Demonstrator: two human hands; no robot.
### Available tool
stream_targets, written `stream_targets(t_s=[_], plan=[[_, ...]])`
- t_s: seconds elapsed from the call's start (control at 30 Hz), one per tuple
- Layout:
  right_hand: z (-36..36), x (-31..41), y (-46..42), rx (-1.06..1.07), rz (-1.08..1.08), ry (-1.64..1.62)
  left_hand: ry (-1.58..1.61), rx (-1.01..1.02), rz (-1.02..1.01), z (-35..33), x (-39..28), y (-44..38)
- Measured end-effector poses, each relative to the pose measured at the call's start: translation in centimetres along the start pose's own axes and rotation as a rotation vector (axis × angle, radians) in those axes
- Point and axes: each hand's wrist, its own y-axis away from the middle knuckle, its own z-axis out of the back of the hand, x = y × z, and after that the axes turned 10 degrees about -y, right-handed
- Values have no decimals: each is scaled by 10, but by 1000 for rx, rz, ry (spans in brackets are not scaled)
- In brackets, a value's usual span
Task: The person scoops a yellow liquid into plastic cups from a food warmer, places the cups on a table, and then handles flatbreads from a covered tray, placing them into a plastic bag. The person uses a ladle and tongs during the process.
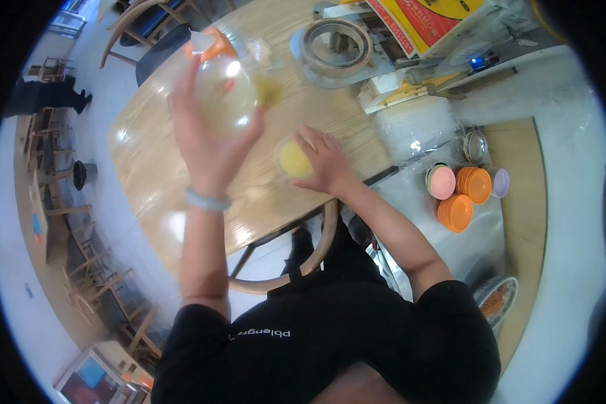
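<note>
My left hand [207, 136] is raised over the wooden table [146, 156], its thumb and fingers spread around a clear round vessel [222, 101]. The vessel is blurred, shows glare, and seems to hold pale contents. A blurred yellow-green patch [269, 91] shows at its right side; I cannot tell what it is. My right hand [328, 164] grips a clear cup [278, 156] on the tabletop near the table's front edge. Yellow contents [294, 159] show inside, and the fingers cover the cup's right side.
An orange tissue box [219, 45] stands beyond the vessel. A thick ring [308, 45] lies farther right, near plastic-wrapped goods [416, 126]. Stacked orange bowls [454, 213] stand on a metal counter [409, 202]. A wooden chair back [328, 242] curves before me. Another person [45, 96] is at left.
</note>
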Motion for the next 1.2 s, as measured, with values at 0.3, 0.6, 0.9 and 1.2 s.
stream_targets(t_s=[0.3,0.6,0.9,1.2], plan=[[6,21,-15,176,-3,121,-295,107,129,-12,89,145],[54,52,-36,180,-72,84,-424,177,132,-21,85,174],[214,103,-112,-164,-1,320,-391,464,73,-20,81,190],[195,10,-164,-270,-90,518,-399,450,71,-18,82,189]])
